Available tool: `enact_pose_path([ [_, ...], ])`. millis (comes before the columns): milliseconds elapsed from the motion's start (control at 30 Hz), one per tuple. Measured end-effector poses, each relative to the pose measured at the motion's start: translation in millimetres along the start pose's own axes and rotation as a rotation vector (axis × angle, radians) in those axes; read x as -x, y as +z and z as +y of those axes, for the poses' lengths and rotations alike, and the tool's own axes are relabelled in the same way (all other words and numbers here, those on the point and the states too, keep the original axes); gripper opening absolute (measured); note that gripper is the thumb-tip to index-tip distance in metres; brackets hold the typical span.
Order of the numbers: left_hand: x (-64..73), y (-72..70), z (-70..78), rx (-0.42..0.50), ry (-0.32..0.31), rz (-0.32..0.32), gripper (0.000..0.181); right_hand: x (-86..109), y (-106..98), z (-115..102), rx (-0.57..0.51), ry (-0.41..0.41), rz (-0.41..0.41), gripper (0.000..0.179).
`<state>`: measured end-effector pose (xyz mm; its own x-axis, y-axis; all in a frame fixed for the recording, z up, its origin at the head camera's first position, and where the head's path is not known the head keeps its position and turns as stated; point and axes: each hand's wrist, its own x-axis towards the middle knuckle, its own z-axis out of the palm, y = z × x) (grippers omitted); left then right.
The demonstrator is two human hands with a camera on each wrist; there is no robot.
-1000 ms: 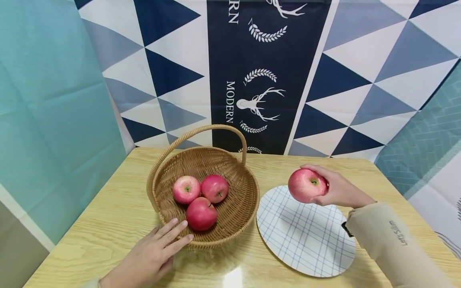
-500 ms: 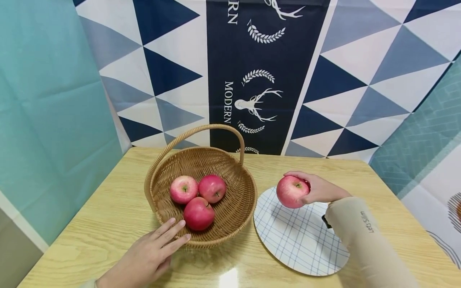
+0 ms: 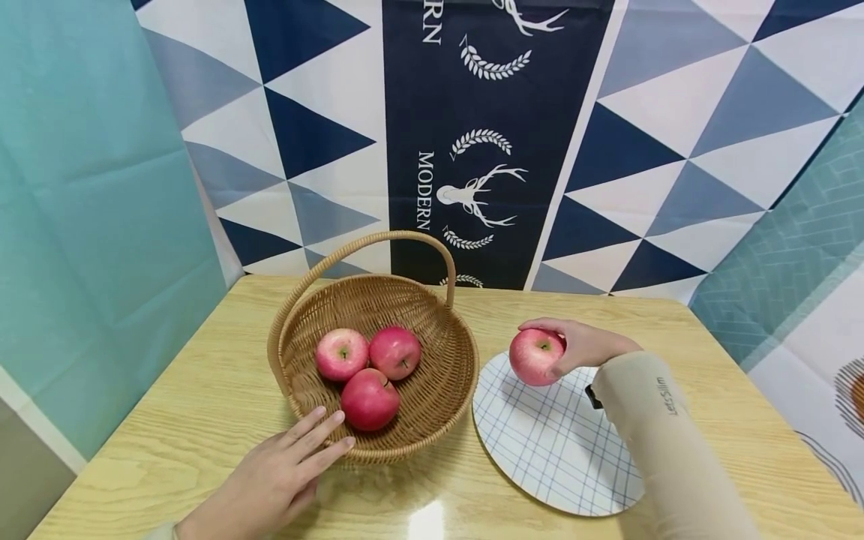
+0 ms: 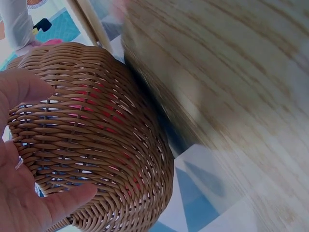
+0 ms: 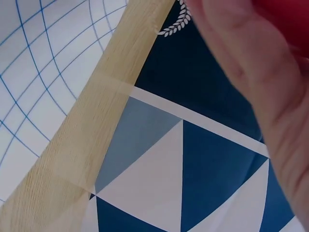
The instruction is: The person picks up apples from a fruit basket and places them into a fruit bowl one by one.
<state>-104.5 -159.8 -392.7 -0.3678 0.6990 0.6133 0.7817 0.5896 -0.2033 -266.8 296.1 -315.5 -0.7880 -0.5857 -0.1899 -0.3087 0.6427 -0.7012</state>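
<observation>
A: What are the fingers of the right hand (image 3: pixel 579 346) doing?
B: Gripping a pinkish-red apple (image 3: pixel 533 358) from its right side, thumb nearer the person, stem upward.

A: And the left hand (image 3: pixel 270 476)?
B: Nothing in its grasp. Its fingers are extended and slightly spread at the near-left rim of the wicker basket (image 3: pixel 439 382); how firmly they touch it, I can't tell.

A: Where exactly is that gripped apple?
B: Right of the basket, over the far-left part of a flat, blue-checked round board (image 3: pixel 560 450).

A: What does the basket hold?
B: Three more red apples (image 3: pixel 370 401), clustered together, under an arched handle (image 3: pixel 378 238).

A: Further out?
B: A beige sleeve (image 3: pixel 668 442) crosses the board's right edge. Everything stands on a wood-grain table (image 3: pixel 182 409), and behind it hangs a triangle-patterned cloth (image 3: pixel 324 135) with a dark deer-head panel reading "MODERN".
</observation>
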Motion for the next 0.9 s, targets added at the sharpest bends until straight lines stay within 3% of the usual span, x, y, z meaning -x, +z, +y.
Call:
enact_pose_path([
  [267, -0.2, -0.8, 0.2, 0.006, -0.007, -0.012, 0.050, -7.6, 1, 4, -0.047, 0.031, -0.042, 0.084],
  [700, -1.1, -0.3, 0.5, 0.010, -0.016, -0.016, 0.050, -16.7, 8, 18, 0.007, 0.002, -0.034, 0.079],
  [900, -2.1, -1.6, 0.4, 0.009, -0.032, -0.029, 0.051, -21.0, 12, 19, -0.009, 0.031, -0.039, 0.079],
])
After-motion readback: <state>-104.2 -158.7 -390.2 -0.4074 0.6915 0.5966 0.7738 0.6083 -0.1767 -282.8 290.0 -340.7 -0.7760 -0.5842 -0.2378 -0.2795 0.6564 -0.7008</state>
